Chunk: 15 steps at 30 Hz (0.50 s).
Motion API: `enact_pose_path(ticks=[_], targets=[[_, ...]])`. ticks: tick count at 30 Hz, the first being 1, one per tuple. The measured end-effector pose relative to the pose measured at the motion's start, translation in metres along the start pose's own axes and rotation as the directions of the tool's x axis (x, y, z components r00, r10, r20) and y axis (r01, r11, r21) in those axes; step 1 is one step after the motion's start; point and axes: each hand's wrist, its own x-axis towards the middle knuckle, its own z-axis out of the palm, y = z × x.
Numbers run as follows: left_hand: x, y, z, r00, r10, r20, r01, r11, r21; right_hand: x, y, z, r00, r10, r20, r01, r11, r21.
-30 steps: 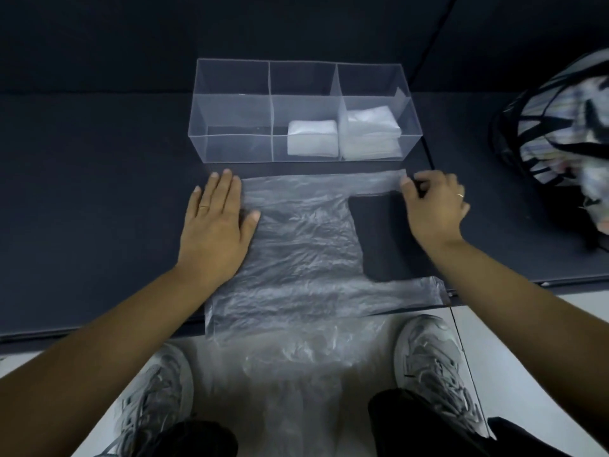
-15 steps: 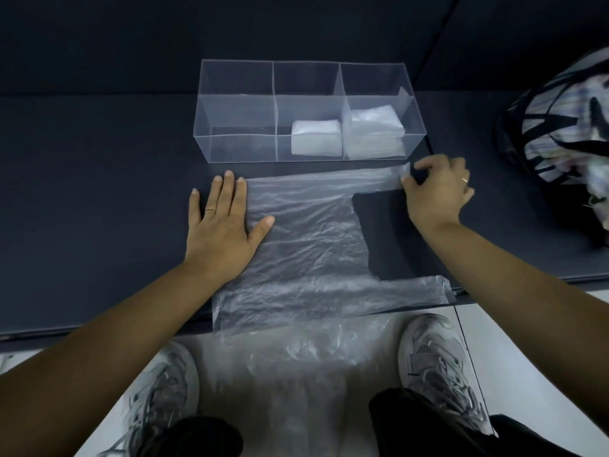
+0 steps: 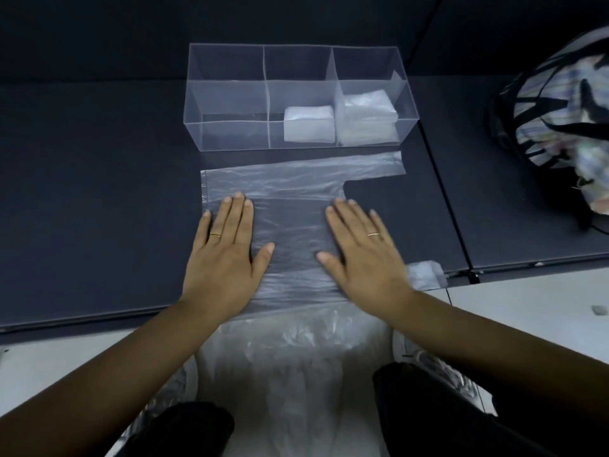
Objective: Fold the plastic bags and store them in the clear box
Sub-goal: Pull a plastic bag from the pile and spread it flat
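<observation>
**A:** Head view, looking down. How do your fingers lie?

**B:** Straight and flat. The fingers (image 3: 235, 219) of my left hand (image 3: 227, 255) lie close together with the thumb spread wide. My right hand (image 3: 365, 255) has its fingers slightly fanned, and it is a little blurred. Neither hand grips anything. Both palms press down on the plastic bag (image 3: 293, 199).

**A:** Where does the bag sit?

**B:** It is spread flat on the dark table (image 3: 99, 192), under and between my hands. Its far handle (image 3: 379, 164) runs to the right just in front of the clear box (image 3: 230, 133). The near handle (image 3: 425, 275) sticks out beside my right wrist at the table's edge.

**A:** And the box?

**B:** It is just beyond the bag and has three compartments. A folded bag (image 3: 308, 125) lies in the middle one and a folded stack (image 3: 365, 117) in the right one.

**A:** Anything further out?

**B:** More clear plastic (image 3: 296, 357) hangs below the near edge of the table, over my legs. A striped bundle (image 3: 553, 103) with black bands sits at the far right.
</observation>
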Motion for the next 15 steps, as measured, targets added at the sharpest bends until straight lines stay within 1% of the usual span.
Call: enact_pose_path(ticks=[2, 6, 8, 9, 10, 11, 12, 13, 14, 15], targets=[[0.000, -0.001, 0.000, 1.000, 0.003, 0.009, -0.003, 1.000, -0.006, -0.015, 0.032, -0.004, 0.995, 0.096, -0.007, -0.096, 0.994, -0.046], [-0.004, -0.006, -0.005, 0.999, 0.020, 0.028, -0.020, 1.000, -0.010, -0.037, 0.080, -0.015, 0.952, 0.283, -0.116, -0.283, 0.959, 0.012], [-0.011, -0.012, -0.011, 0.998, 0.057, -0.027, -0.059, 0.995, -0.075, -0.042, 0.088, -0.020, 0.924, 0.348, -0.156, -0.344, 0.937, 0.053], [-0.018, -0.017, -0.013, 0.992, 0.109, -0.062, -0.116, 0.987, -0.111, -0.043, 0.087, -0.022, 0.916, 0.360, -0.174, -0.354, 0.933, 0.069], [-0.028, -0.022, -0.013, 0.980, 0.185, -0.077, -0.193, 0.973, -0.126, -0.043, 0.082, -0.024, 0.918, 0.345, -0.196, -0.334, 0.938, 0.088], [-0.039, -0.027, -0.013, 0.958, 0.276, -0.075, -0.283, 0.952, -0.113, -0.042, 0.073, -0.027, 0.930, 0.299, -0.215, -0.278, 0.953, 0.120], [-0.050, -0.032, -0.011, 0.930, 0.363, -0.055, -0.367, 0.927, -0.074, -0.040, 0.060, -0.029, 0.951, 0.223, -0.216, -0.188, 0.967, 0.172], [-0.060, -0.037, -0.009, 0.902, 0.431, -0.024, -0.431, 0.902, -0.024, -0.037, 0.044, -0.030, 0.975, 0.117, -0.189, -0.071, 0.969, 0.237], [-0.068, -0.042, -0.007, 0.881, 0.474, -0.008, -0.474, 0.880, 0.023, -0.034, 0.026, -0.031, 0.991, -0.022, -0.134, 0.061, 0.955, 0.292], [-0.073, -0.045, -0.005, 0.868, 0.496, -0.022, -0.495, 0.867, 0.056, -0.031, 0.007, -0.030, 0.981, -0.178, -0.071, 0.191, 0.929, 0.317]])
